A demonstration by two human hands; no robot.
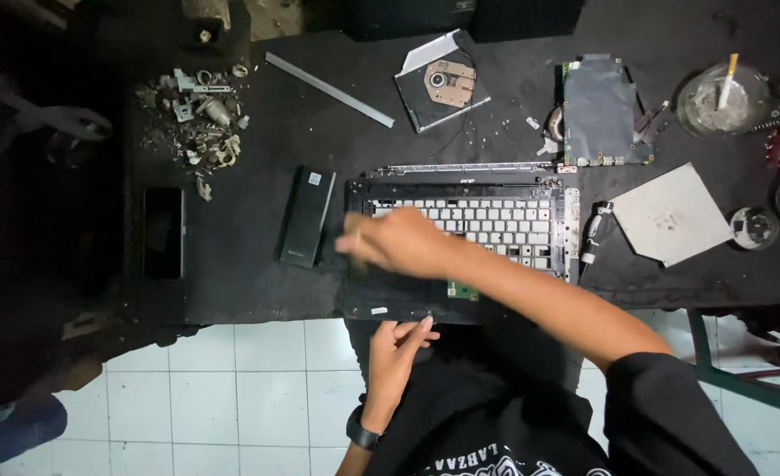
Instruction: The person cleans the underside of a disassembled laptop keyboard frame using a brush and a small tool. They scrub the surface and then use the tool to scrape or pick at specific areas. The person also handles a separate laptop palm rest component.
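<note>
— What was nearest?
— The left hand (396,348), fingers loose and holding nothing, tips on the laptop base's (460,242) front edge at the desk (249,291) rim.
— And the right hand (399,240)?
— Stretched across the base's left side, fingers curled; I couldn't tell if they gripped anything.
— Containers?
— Far right, a glass ashtray (723,101) held a cigarette (728,78).

I'm working on a black laptop base (460,242) lying flat on the dark table, its front edge reaching the table's near edge. Its white-keyed keyboard (496,222) is facing up, and a small green circuit board (462,290) is showing in the opened palm-rest area
</note>
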